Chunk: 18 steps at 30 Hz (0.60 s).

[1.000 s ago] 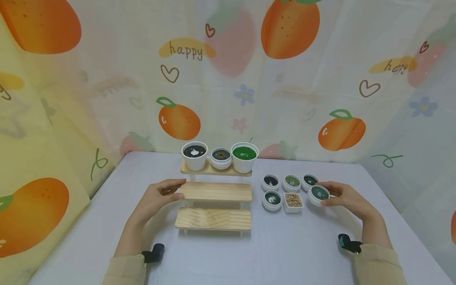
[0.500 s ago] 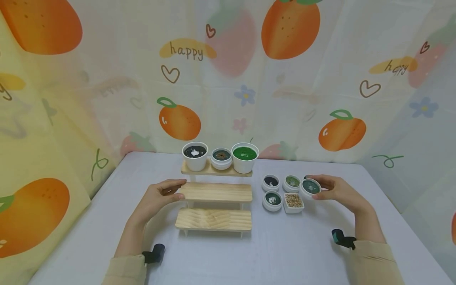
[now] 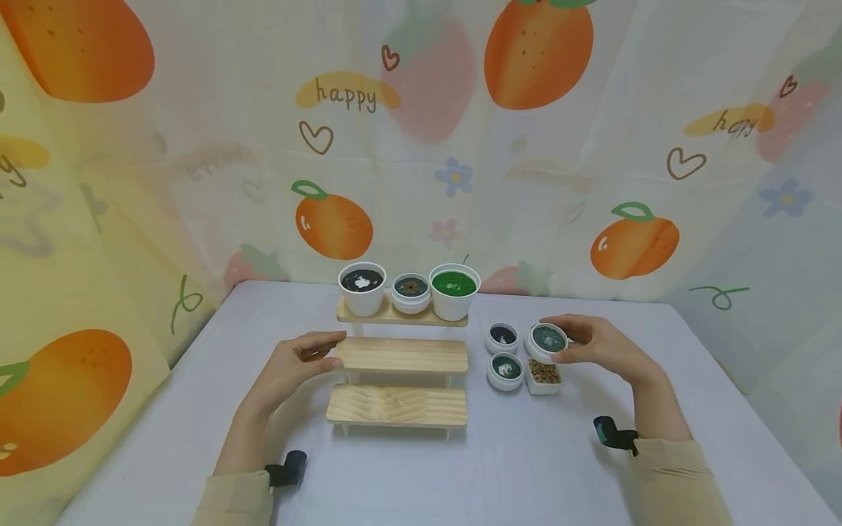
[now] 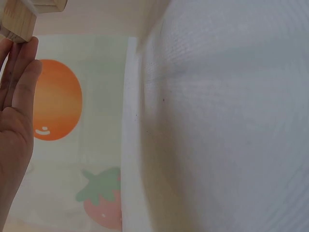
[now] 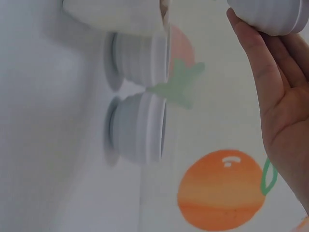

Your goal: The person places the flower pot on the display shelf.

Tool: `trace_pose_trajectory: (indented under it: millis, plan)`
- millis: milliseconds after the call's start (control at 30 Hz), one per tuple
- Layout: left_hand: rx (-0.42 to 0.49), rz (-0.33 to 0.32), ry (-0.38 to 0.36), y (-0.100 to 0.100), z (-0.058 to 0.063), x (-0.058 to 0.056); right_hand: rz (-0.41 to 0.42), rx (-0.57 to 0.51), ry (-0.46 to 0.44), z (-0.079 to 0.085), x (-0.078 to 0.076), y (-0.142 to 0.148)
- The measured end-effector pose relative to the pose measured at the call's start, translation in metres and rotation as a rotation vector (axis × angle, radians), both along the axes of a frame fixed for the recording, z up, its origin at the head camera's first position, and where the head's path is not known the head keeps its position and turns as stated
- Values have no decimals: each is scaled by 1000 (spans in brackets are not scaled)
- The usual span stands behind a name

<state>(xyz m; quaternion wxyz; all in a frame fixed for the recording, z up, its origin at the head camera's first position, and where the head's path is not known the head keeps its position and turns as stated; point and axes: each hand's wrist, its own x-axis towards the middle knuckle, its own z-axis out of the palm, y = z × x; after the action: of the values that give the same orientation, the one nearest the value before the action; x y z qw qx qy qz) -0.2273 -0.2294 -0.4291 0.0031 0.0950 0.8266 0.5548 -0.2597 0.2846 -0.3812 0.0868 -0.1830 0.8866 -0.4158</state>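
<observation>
My right hand grips a small white cup with dark green contents, above the other small vessels. In the right wrist view, the fingers lie around the held cup, clear of the table. My left hand holds the left end of the middle board of a three-tier wooden stand, thumb at the front and fingers behind. The left wrist view shows its fingertips touching the board's end. Below the held cup stands a square white dish of light brown bits. The held cup hides the light-green one behind.
A white cup with black contents and one with green-and-white contents stand right of the stand. The top board bears a black-filled tub, a small cup and a green-filled tub. A patterned cloth hangs behind.
My right hand has carried the cup leftward and slightly away from me, over the group of small vessels. The left hand stays at the stand.
</observation>
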Motion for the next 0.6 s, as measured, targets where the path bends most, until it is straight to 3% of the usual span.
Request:
trace_pose_trajectory:
  millis: [267, 600]
  plan:
    - [3, 0, -7, 1, 0, 0, 65, -37, 3, 3, -3, -22]
    - [8, -1, 4, 1, 1, 1, 140, -82, 3, 20, 3, -49]
